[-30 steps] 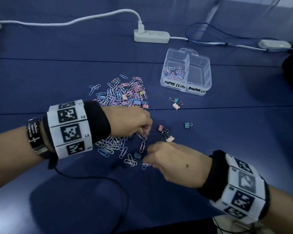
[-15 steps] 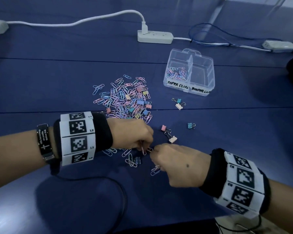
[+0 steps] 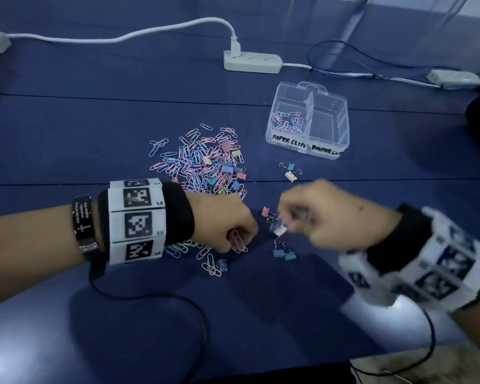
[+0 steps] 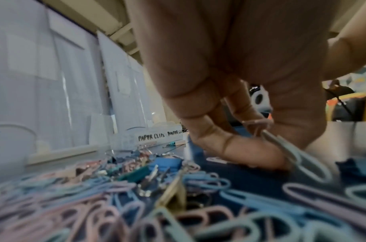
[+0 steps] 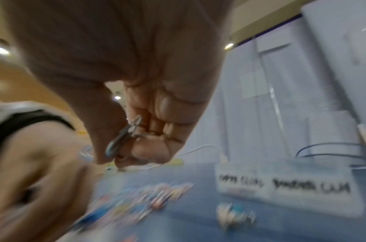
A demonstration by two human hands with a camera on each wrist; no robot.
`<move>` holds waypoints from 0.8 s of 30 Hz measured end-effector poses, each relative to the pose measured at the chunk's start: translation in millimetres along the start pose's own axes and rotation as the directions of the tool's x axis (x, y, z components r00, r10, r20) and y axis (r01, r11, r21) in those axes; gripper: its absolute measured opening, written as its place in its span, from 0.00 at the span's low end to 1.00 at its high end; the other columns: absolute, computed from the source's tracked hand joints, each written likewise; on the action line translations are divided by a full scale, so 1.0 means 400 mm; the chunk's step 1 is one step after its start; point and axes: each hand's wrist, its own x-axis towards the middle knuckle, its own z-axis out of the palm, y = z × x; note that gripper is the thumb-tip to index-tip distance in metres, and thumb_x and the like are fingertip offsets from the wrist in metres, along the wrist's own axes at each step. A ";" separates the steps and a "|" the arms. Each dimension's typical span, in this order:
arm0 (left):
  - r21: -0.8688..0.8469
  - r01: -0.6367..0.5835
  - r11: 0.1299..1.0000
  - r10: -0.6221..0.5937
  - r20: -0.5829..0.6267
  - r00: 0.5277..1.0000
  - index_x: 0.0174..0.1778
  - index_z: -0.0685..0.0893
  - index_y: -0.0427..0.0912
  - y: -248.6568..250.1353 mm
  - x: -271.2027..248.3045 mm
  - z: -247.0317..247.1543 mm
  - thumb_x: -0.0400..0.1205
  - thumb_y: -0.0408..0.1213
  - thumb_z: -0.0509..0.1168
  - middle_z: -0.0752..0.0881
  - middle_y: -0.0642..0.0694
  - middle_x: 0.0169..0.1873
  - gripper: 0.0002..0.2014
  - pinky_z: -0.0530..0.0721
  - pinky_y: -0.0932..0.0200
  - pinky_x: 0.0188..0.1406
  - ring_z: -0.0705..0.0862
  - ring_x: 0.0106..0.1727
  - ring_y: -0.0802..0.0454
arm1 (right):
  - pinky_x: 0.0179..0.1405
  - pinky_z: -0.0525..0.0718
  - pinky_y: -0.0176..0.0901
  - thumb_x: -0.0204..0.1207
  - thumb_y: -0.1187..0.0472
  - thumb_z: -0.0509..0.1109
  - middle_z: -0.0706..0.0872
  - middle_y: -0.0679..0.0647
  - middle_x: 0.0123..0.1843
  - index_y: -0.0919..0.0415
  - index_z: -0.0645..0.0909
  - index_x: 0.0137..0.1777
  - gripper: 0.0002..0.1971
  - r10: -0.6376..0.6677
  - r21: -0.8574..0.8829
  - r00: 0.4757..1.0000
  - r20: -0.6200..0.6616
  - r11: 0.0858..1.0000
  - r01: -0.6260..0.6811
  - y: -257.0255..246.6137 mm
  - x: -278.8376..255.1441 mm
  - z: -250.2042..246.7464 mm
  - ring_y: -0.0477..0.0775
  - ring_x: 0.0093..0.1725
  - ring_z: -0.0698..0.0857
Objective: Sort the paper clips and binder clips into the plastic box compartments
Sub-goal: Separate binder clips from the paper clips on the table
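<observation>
Blue table | left hand fingers pinch paper clips | right hand fingers curled round clips, blurred

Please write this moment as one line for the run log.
left hand: holds paper clips | right hand: holds paper clips, blurred | box: paper clips in left compartment

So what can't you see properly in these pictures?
- Right hand: blurred in head and right wrist views; how many clips it grips is unclear.
- Plastic box, binder-clips side: the clear, glary wall hides its contents.
- Left hand: curled fingers hide the clips' far ends.
</observation>
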 end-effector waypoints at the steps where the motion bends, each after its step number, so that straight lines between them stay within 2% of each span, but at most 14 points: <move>1: -0.023 0.002 1.000 -0.002 -0.010 1.000 0.46 0.86 0.38 0.000 0.000 -0.002 0.72 0.26 0.63 0.72 0.60 0.22 0.11 0.70 0.81 0.27 0.75 0.27 0.77 | 0.33 0.71 0.23 0.68 0.73 0.68 0.76 0.39 0.29 0.57 0.76 0.33 0.10 0.019 0.030 0.996 -0.084 0.999 -0.017 0.011 0.012 -0.037 0.26 0.32 0.77; 2: -0.037 0.004 0.999 -0.005 -0.018 1.000 0.45 0.86 0.38 0.001 -0.001 -0.003 0.71 0.25 0.64 0.71 0.60 0.22 0.10 0.70 0.82 0.27 0.74 0.27 0.81 | 0.32 0.70 0.21 0.68 0.73 0.68 0.76 0.38 0.30 0.58 0.76 0.33 0.10 0.047 0.046 0.985 -0.164 0.998 -0.040 0.025 0.028 -0.074 0.28 0.32 0.78; 4: -0.046 0.016 0.999 -0.017 -0.026 1.000 0.45 0.85 0.39 0.003 -0.002 -0.003 0.70 0.25 0.64 0.72 0.60 0.22 0.10 0.70 0.80 0.27 0.74 0.26 0.81 | 0.32 0.70 0.23 0.69 0.72 0.68 0.79 0.46 0.32 0.59 0.78 0.35 0.08 0.097 0.005 0.948 -0.305 0.995 -0.100 0.056 0.077 -0.143 0.39 0.35 0.77; 6: -0.048 0.041 0.998 -0.043 -0.032 0.999 0.46 0.85 0.41 0.002 -0.003 -0.003 0.71 0.26 0.63 0.74 0.57 0.23 0.12 0.70 0.78 0.26 0.75 0.26 0.74 | 0.32 0.68 0.29 0.70 0.71 0.67 0.80 0.53 0.37 0.62 0.81 0.38 0.05 0.124 -0.051 0.889 -0.442 0.985 -0.163 0.093 0.137 -0.197 0.49 0.41 0.76; 8: -0.052 0.078 0.996 -0.081 -0.054 0.995 0.49 0.85 0.42 -0.006 -0.002 -0.010 0.72 0.27 0.63 0.78 0.54 0.29 0.13 0.70 0.76 0.28 0.75 0.27 0.65 | 0.32 0.69 0.30 0.71 0.71 0.64 0.80 0.55 0.40 0.70 0.83 0.43 0.06 0.172 -0.033 0.820 -0.545 0.974 -0.226 0.129 0.200 -0.229 0.51 0.43 0.76; 10: -0.074 0.118 0.990 -0.125 -0.091 0.988 0.51 0.86 0.41 -0.015 -0.002 -0.022 0.73 0.28 0.65 0.84 0.49 0.36 0.12 0.77 0.69 0.36 0.76 0.32 0.61 | 0.30 0.70 0.29 0.72 0.72 0.65 0.80 0.56 0.38 0.73 0.84 0.46 0.08 0.244 -0.007 0.794 -0.557 0.954 -0.298 0.155 0.251 -0.237 0.50 0.40 0.76; 12: -0.095 0.151 0.984 -0.163 -0.126 0.979 0.50 0.88 0.42 -0.022 -0.005 -0.038 0.73 0.30 0.66 0.88 0.50 0.39 0.11 0.80 0.67 0.39 0.78 0.35 0.60 | 0.32 0.72 0.31 0.70 0.72 0.70 0.79 0.53 0.33 0.73 0.85 0.46 0.07 0.284 0.005 0.805 -0.521 0.944 -0.330 0.168 0.286 -0.231 0.48 0.33 0.75; 15: -0.200 0.172 0.965 -0.213 -0.207 0.955 0.45 0.90 0.43 -0.033 -0.016 -0.081 0.73 0.29 0.67 0.84 0.60 0.29 0.09 0.81 0.73 0.38 0.82 0.30 0.67 | 0.39 0.75 0.36 0.63 0.71 0.77 0.82 0.55 0.37 0.69 0.85 0.46 0.10 0.309 0.092 0.800 -0.513 0.947 -0.307 0.174 0.306 -0.215 0.50 0.36 0.79; 16: -0.233 0.167 0.958 -0.226 -0.256 0.940 0.43 0.90 0.44 -0.038 -0.015 -0.102 0.73 0.29 0.68 0.85 0.60 0.29 0.08 0.82 0.72 0.38 0.83 0.30 0.67 | 0.36 0.76 0.34 0.63 0.71 0.78 0.82 0.54 0.35 0.67 0.85 0.44 0.10 0.320 0.135 0.787 -0.528 0.946 -0.294 0.175 0.305 -0.210 0.48 0.34 0.79; 18: -0.303 0.148 0.942 -0.262 -0.384 0.885 0.41 0.91 0.44 -0.052 0.003 -0.154 0.73 0.30 0.70 0.87 0.59 0.27 0.07 0.80 0.76 0.34 0.82 0.25 0.70 | 0.25 0.76 0.24 0.64 0.72 0.77 0.81 0.52 0.30 0.68 0.85 0.42 0.07 0.340 0.209 0.763 -0.549 0.940 -0.268 0.175 0.300 -0.203 0.39 0.25 0.78; 19: -0.362 0.126 0.924 -0.291 -0.448 0.845 0.41 0.91 0.44 -0.061 0.019 -0.182 0.73 0.30 0.70 0.86 0.60 0.23 0.07 0.79 0.79 0.31 0.80 0.22 0.71 | 0.26 0.75 0.21 0.66 0.71 0.76 0.82 0.54 0.31 0.70 0.85 0.43 0.06 0.336 0.226 0.757 -0.560 0.941 -0.251 0.175 0.296 -0.200 0.37 0.24 0.77; 20: -0.427 0.096 0.899 -0.325 -0.505 0.799 0.42 0.91 0.42 -0.070 0.040 -0.210 0.73 0.29 0.71 0.84 0.62 0.18 0.07 0.78 0.80 0.29 0.79 0.19 0.72 | 0.32 0.76 0.23 0.67 0.70 0.75 0.85 0.58 0.35 0.72 0.86 0.44 0.07 0.324 0.228 0.750 -0.577 0.945 -0.233 0.175 0.291 -0.198 0.37 0.26 0.77; 22: -0.531 0.031 0.847 -0.391 -0.583 0.712 0.46 0.90 0.37 -0.087 0.094 -0.261 0.73 0.27 0.71 0.81 0.62 0.12 0.08 0.79 0.80 0.26 0.78 0.15 0.71 | 0.44 0.76 0.35 0.70 0.67 0.73 0.88 0.64 0.45 0.71 0.87 0.47 0.08 0.304 0.215 0.733 -0.609 0.952 -0.217 0.175 0.278 -0.197 0.46 0.36 0.79; 24: -0.590 -0.011 0.807 -0.439 -0.613 0.657 0.49 0.88 0.32 -0.100 0.154 -0.298 0.73 0.25 0.70 0.80 0.60 0.10 0.09 0.80 0.78 0.22 0.77 0.13 0.70 | 0.50 0.78 0.42 0.72 0.66 0.71 0.89 0.65 0.49 0.70 0.87 0.49 0.09 0.303 0.210 0.719 -0.626 0.953 -0.219 0.182 0.266 -0.196 0.50 0.43 0.79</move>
